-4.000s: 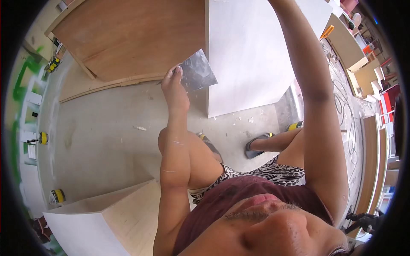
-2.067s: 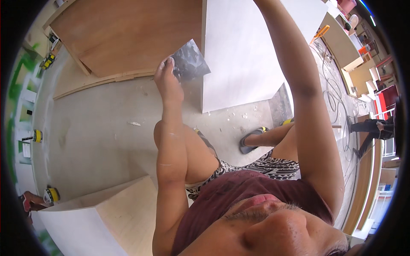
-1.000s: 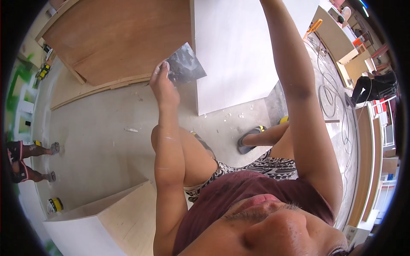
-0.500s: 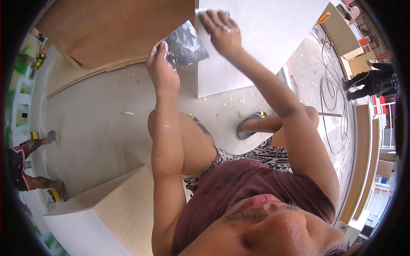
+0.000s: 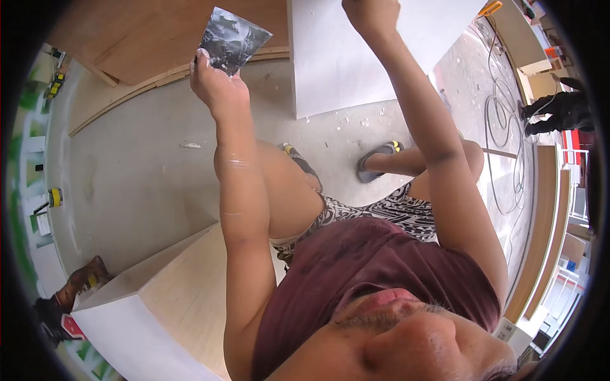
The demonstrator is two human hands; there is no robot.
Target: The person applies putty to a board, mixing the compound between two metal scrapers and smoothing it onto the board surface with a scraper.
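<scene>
My left hand is closed on the lower corner of a thin, square metal putty plate, thumb on its face. The plate is dark and shiny, with white smears, and is held up in front of a brown wooden panel. White residue marks my left thumb and fingers. At the top edge, my right hand is over a white panel, its fingers curled and partly cut off by the frame. What it holds is out of sight.
A box with a white side and bare wood top stands at lower left. Grey cable lies coiled on the floor at right. A person's leg is at far left, another person's dark-clothed legs at far right. Chips litter the floor.
My left hand has moved up and left with the putty plate, away from the white panel's edge. My right hand has gone up and right, partly out of view. The person at left has shifted.
</scene>
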